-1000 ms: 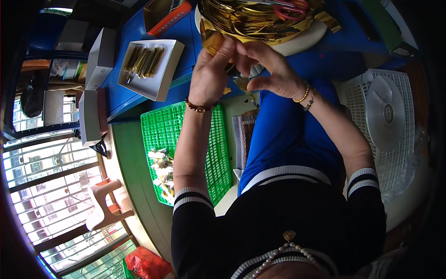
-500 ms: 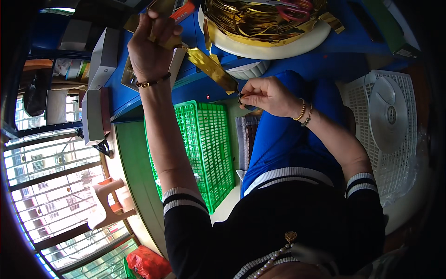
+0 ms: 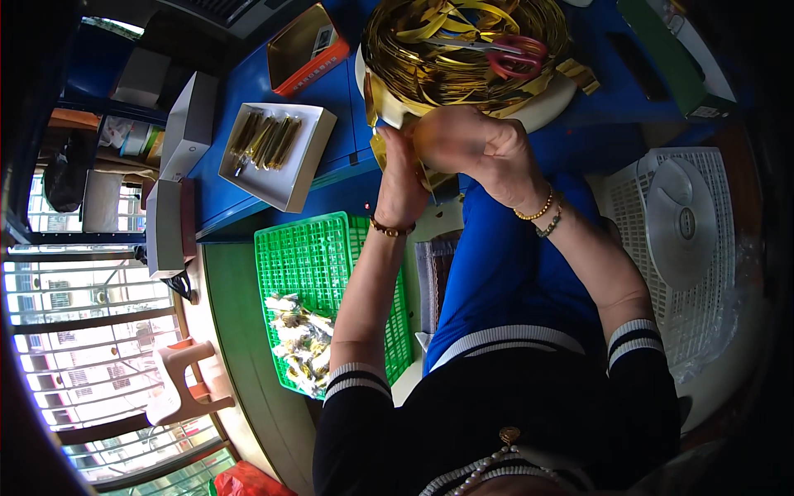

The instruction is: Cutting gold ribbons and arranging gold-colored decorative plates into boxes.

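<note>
My two hands are close together in front of the coil of gold foil strips point(image 3: 455, 89). My left hand point(image 3: 397, 172) is upright, closed on a gold foil strip point(image 3: 380, 151) that shows beside its fingers. My right hand point(image 3: 492, 153) is curled against it with its fingers smeared by motion; it appears closed on the same strip, part of which shows between the hands. Red-handled scissors point(image 3: 517, 59) lie on the coil, which rests on a round white base point(image 3: 546, 109).
On the blue table point(image 3: 331, 157) are a white box point(image 3: 310, 165) of short gold strips and an orange-edged tin point(image 3: 318, 74). A green crate point(image 3: 331, 227) below holds white-and-gold bundles point(image 3: 299, 347). A white plastic basket point(image 3: 645, 248) stands to my right.
My left hand has come down and right from the upper left to meet my right hand. My right hand has risen slightly. The strip is no longer stretched out between them.
</note>
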Tool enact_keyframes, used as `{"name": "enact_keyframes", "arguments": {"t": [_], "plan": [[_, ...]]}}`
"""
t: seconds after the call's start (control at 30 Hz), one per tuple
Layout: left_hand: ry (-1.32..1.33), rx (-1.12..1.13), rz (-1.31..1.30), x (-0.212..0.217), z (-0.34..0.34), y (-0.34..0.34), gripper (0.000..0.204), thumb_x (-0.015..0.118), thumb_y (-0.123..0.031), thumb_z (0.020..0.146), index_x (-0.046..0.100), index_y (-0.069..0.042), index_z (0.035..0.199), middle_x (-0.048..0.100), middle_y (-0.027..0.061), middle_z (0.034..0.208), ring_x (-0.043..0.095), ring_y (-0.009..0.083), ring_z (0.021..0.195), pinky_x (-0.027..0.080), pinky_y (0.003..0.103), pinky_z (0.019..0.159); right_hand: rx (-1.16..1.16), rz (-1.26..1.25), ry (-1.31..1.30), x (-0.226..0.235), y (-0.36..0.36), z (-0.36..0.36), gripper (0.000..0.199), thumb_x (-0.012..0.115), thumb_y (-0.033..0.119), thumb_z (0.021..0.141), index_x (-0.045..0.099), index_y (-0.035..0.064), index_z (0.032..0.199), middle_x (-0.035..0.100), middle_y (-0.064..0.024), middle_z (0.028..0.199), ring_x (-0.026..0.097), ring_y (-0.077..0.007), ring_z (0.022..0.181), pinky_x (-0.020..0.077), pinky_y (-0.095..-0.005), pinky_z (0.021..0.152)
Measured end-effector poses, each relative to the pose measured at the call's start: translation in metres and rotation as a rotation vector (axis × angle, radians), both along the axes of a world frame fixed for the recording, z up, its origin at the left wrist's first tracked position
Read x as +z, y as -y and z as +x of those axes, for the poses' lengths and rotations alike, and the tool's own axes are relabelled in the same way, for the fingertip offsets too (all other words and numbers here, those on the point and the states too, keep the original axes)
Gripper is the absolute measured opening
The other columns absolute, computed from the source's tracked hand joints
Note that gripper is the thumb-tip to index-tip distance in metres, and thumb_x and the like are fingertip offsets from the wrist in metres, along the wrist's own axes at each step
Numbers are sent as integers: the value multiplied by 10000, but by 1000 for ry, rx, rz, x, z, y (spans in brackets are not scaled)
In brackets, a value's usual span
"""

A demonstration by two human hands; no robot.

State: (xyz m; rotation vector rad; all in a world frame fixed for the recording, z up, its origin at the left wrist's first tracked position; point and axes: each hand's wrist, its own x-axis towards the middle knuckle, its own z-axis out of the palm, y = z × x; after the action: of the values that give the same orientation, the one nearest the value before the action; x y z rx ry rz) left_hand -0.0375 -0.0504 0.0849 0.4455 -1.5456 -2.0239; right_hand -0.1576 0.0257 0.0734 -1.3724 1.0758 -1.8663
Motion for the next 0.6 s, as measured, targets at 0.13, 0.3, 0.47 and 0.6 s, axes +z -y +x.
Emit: {"name": "enact_keyframes", "arguments": {"t": [0.13,0.3,0.47,0.6], "plan": [[-36,-162,-216,-25,7,-1,557,486,-477,886,443,-14,1194,528,7,988,487,76,875,411,224,742,11,48,38,-7,0,-2,87,692,11,736,647,-15,805,626,-96,952,510,-193,1075,411,-312,907],[159,-226,-170,-22,11,-7,202,550,-143,892,486,-39,1053,502,-35,874,438,42,773,364,177,651,-1,104,-6,-5,-4,-4,82,691,50,750,646,-9,784,634,-68,909,526,-176,1051,410,-289,899],[154,-119,-30,-30,11,-14,162,497,-187,922,514,-39,984,509,-33,848,456,54,773,387,195,671,-52,224,-43,4,-11,-2,136,667,75,767,616,-16,854,634,-70,896,581,-114,867,470,-228,741],[246,-175,-55,-27,13,-15,211,445,-228,944,526,-33,963,541,-10,826,505,86,769,415,215,674,-59,174,-56,1,-12,-5,204,656,89,783,579,-15,941,630,-67,881,582,-89,787,470,-198,660]]}}
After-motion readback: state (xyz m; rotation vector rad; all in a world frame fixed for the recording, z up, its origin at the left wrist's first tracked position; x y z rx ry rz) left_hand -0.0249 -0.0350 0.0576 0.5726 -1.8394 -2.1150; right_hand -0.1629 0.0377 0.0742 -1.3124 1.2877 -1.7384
